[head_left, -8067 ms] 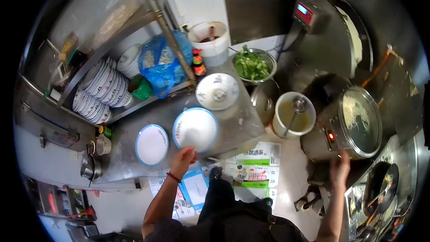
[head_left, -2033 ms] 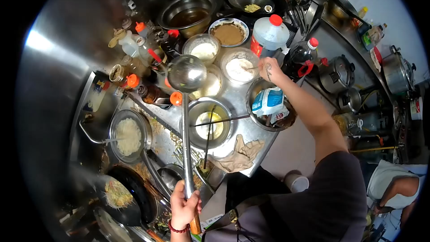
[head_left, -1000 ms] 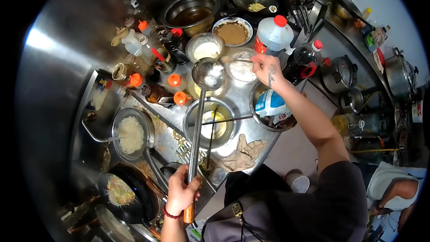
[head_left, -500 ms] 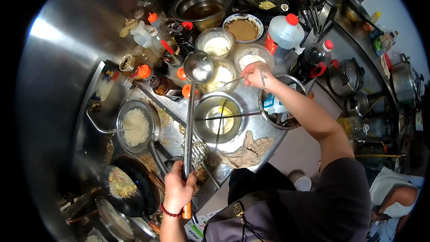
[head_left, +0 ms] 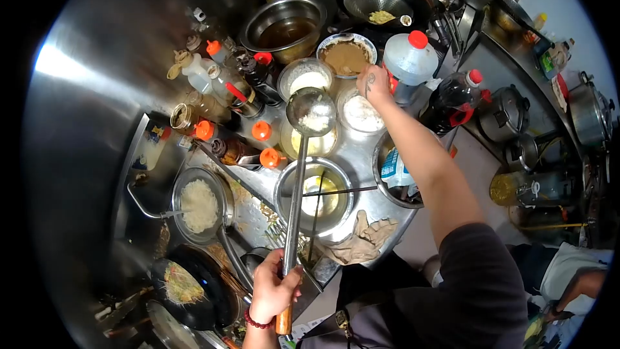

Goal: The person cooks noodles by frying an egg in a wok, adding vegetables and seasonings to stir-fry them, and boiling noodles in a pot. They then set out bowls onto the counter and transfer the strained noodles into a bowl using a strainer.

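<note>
My left hand [head_left: 274, 287] is closed round the wooden-ended handle of a long metal ladle [head_left: 298, 203]. White powder [head_left: 315, 121] lies in its scoop, which hangs over the bowls of white and pale yellow contents. My right hand [head_left: 374, 85] is closed at the near rim of a patterned bowl of brown powder [head_left: 345, 57]; its fingertips are partly hidden, and what they hold does not show. Just below that hand stands a clear bowl of white powder [head_left: 363, 111]. Dark chopsticks [head_left: 349, 190] cross over a steel bowl with yellowish liquid [head_left: 281, 203].
Orange-capped bottles [head_left: 205, 130] crowd the left. A large red-capped jug [head_left: 411, 58] and a dark sauce bottle [head_left: 449, 100] stand right. Noodles fill a strainer [head_left: 199, 205], with a wok [head_left: 213, 287] below it. A cloth [head_left: 361, 239] lies at the counter edge. Another person [head_left: 575, 278] is at lower right.
My right hand has moved up from the pale yellow bowl to the brown powder; the thin spoon it held no longer shows. The ladle's scoop has shifted right and slightly down.
</note>
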